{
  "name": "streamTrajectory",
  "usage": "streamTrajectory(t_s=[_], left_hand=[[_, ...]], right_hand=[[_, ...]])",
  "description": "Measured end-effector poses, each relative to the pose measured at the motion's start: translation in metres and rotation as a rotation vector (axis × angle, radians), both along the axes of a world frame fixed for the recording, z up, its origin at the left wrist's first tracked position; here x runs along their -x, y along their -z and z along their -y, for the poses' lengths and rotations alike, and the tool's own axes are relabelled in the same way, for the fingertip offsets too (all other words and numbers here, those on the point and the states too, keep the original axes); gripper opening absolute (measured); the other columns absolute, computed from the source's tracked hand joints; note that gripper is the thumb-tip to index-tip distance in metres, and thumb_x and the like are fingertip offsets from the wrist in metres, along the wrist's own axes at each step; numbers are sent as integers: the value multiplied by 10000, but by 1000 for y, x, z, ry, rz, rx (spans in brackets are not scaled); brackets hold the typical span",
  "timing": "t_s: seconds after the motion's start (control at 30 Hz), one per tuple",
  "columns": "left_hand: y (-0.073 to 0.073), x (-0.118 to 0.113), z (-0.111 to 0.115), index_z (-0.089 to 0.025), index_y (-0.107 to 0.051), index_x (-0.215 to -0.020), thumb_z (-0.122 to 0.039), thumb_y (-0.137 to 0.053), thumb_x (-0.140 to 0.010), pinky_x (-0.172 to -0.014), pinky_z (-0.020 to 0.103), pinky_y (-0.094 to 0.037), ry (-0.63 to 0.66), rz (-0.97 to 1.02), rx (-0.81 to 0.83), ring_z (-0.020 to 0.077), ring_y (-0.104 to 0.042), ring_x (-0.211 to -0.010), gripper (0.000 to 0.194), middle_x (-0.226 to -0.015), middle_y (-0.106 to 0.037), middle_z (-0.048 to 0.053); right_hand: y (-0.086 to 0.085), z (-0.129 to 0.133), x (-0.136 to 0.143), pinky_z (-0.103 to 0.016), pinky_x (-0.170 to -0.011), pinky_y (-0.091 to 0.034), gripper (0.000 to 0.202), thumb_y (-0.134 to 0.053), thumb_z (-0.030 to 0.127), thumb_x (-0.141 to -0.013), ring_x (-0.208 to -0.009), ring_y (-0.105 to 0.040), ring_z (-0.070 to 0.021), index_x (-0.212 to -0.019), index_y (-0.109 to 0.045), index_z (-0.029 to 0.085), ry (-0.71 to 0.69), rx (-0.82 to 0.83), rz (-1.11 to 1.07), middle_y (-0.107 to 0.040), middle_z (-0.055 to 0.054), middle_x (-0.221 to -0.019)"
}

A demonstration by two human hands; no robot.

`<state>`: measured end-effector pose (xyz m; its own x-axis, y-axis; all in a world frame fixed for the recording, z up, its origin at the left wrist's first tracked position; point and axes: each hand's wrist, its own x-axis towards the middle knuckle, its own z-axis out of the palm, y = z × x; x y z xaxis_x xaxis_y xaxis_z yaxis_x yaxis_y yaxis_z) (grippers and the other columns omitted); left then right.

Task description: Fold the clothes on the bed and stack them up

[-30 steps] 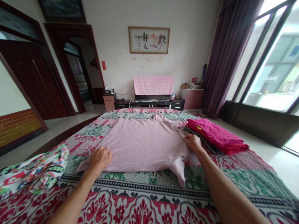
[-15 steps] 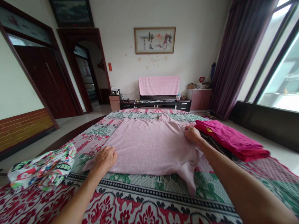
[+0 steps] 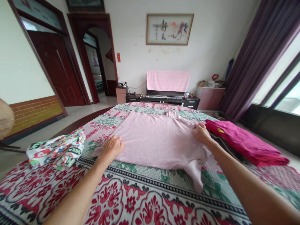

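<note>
A pale pink shirt (image 3: 154,140) lies spread on the patterned cloth (image 3: 131,200) over the table, one sleeve hanging toward me at the lower right. At the shirt's left edge, my left hand (image 3: 112,147) is closed on the fabric with its fingers curled. My right hand (image 3: 201,132) pinches the shirt near its right upper edge. Fingertips of both hands are partly hidden in the fabric.
Left of the shirt lies a crumpled multicoloured garment (image 3: 58,150). Folded magenta clothes (image 3: 246,139) are stacked at the right, on something dark. Beyond the table stands a low cabinet (image 3: 192,103) with a pink cloth (image 3: 168,80) above it.
The view has shifted, so the wall picture sits higher and further right. Both hands stay at the same places on the shirt, which looks unchanged.
</note>
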<state>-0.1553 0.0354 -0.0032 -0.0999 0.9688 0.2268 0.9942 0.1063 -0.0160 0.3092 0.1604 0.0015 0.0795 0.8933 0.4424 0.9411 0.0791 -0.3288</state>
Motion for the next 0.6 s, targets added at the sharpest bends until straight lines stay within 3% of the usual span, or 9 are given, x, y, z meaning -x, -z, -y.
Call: streamTrajectory(t_s=[0.17,0.3,0.4,0.47,0.53,0.6], left_hand=[[-7,3,1,-166,-684,-1158,-320,-458,-841,-888,337,-452,29,66,7,274,-617,-1027,419,-1105,-674,140],[-24,23,3,-203,-701,-1077,-298,-529,-756,-734,264,-469,-8,283,144,222,-649,-894,376,-992,-713,56],[-34,48,8,-195,-709,-953,-284,-552,-670,-630,227,-448,22,428,213,187,-639,-776,336,-842,-710,5],[-37,64,11,-186,-708,-872,-289,-578,-597,-605,218,-445,84,482,296,177,-627,-727,321,-758,-691,-10],[-38,72,15,-190,-710,-847,-290,-602,-532,-604,215,-451,138,504,390,173,-622,-709,348,-734,-676,-16],[-39,72,18,-206,-721,-857,-266,-611,-480,-624,218,-458,163,476,424,180,-626,-747,397,-773,-673,-11]], right_hand=[[-25,63,18,-281,-827,-476,254,-498,123,-694,-831,-638,-189,-826,-710,171,-260,123,24,-710,-71,-891],[-47,115,21,-257,-700,-472,270,-459,48,-629,-689,-603,-161,-697,-694,161,-389,330,28,-687,-34,-718],[-55,148,19,-257,-729,-476,301,-456,33,-622,-722,-610,-155,-731,-706,161,-514,482,31,-693,-26,-755],[-54,164,20,-270,-804,-476,370,-477,21,-613,-842,-626,-165,-843,-722,177,-613,517,45,-708,-32,-902],[-46,174,25,-287,-883,-457,458,-503,0,-585,-979,-608,-181,-938,-718,196,-708,487,92,-690,-43,-1046],[-32,177,34,-306,-920,-437,449,-517,-11,-571,-1021,-589,-195,-922,-713,189,-750,398,156,-684,-58,-1055]])
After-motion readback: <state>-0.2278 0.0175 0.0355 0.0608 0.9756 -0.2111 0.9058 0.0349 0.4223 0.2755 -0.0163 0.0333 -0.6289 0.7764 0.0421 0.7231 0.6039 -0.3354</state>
